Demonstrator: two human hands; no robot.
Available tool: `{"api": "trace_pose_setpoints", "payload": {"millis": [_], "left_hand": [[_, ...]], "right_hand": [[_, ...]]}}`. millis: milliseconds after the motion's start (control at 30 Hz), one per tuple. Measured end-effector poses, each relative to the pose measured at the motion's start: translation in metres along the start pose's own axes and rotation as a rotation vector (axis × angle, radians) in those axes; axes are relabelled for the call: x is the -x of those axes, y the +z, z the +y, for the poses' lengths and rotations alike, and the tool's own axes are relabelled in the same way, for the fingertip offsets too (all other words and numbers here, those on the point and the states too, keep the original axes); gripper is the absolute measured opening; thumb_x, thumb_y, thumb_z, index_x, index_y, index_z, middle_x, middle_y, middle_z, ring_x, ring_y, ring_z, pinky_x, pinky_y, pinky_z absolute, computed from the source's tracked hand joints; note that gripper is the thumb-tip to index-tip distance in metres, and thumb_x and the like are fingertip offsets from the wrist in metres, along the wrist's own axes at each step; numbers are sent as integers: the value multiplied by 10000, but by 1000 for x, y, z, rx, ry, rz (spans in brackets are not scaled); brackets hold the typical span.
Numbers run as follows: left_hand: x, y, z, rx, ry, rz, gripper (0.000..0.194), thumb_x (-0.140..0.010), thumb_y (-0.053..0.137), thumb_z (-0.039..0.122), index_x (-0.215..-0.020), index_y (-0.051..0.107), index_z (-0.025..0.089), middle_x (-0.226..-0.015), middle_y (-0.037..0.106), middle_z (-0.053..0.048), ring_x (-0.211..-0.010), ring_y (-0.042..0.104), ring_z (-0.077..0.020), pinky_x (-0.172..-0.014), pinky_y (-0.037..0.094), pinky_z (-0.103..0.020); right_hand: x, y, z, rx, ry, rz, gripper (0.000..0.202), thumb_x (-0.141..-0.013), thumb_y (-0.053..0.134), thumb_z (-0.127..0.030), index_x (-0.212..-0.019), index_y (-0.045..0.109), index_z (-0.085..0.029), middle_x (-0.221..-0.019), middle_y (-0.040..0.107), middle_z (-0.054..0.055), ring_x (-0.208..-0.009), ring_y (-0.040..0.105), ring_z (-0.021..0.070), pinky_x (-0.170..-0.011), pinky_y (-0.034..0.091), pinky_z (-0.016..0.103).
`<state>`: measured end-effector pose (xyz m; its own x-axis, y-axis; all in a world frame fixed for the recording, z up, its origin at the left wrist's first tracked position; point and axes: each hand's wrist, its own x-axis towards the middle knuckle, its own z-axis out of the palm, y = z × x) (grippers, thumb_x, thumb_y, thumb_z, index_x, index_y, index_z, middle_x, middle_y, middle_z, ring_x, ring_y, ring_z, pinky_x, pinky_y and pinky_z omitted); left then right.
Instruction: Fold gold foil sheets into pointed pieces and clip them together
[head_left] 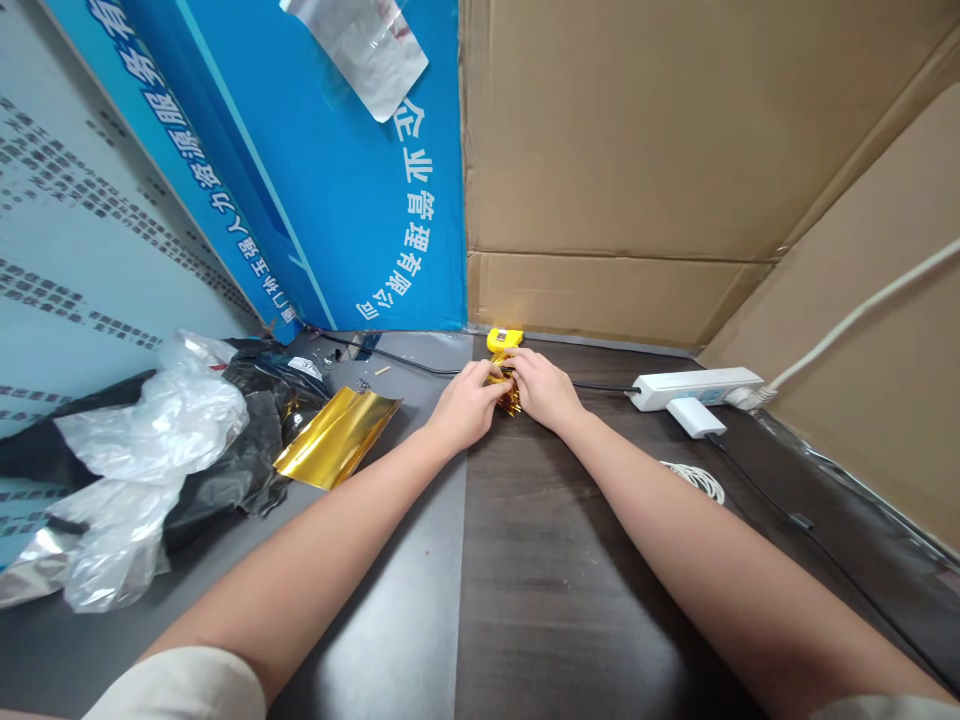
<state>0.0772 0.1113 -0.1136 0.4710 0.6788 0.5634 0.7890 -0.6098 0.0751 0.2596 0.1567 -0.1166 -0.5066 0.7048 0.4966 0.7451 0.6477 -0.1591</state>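
Both hands meet over a small bunch of shiny gold foil strips (513, 402) near the far edge of the tabletop. My left hand (466, 402) pinches the bunch from the left side, its fingertips partly covered. From the right, my right hand (546, 388) has its fingers bent round the same foil, with the fingertips touching or almost touching the left ones. Just behind the fingers lies a yellow plastic object (505, 340) with a small dark window; its lower part is hidden. A flat piece of gold foil (339, 436) rests left of my left forearm.
Crumpled clear plastic bags (176, 415) and black plastic (259, 440) lie at left. A white power strip (697, 386) with a plugged-in white adapter (696, 417) stands at right, near a coiled white cable (697, 480). A black cord (390, 355) runs behind my hands. Cardboard (615, 150) walls the back.
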Motion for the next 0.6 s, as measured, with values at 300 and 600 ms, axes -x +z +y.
{"api": "trace_pose_setpoints", "payload": {"millis": [300,600], "left_hand": [[0,-8,8,-78,-78,-187,408,-1007,428,120,-1316,677,213,-1174,655,-93,-1008,565,-221,-936,508,-361],[2,-103,28,-179,-306,-378,298,-974,566,253,-1238,695,203,-1121,695,-88,-981,682,-257,-868,538,-377]], "right_hand": [[0,10,10,-56,-41,47,400,-979,428,-121,-1260,704,-188,-1371,663,56,-1089,646,253,-977,550,418],[2,14,17,-100,-54,64,443,-932,459,-82,-1266,718,-215,-1364,669,33,-1083,652,254,-948,557,436]]}}
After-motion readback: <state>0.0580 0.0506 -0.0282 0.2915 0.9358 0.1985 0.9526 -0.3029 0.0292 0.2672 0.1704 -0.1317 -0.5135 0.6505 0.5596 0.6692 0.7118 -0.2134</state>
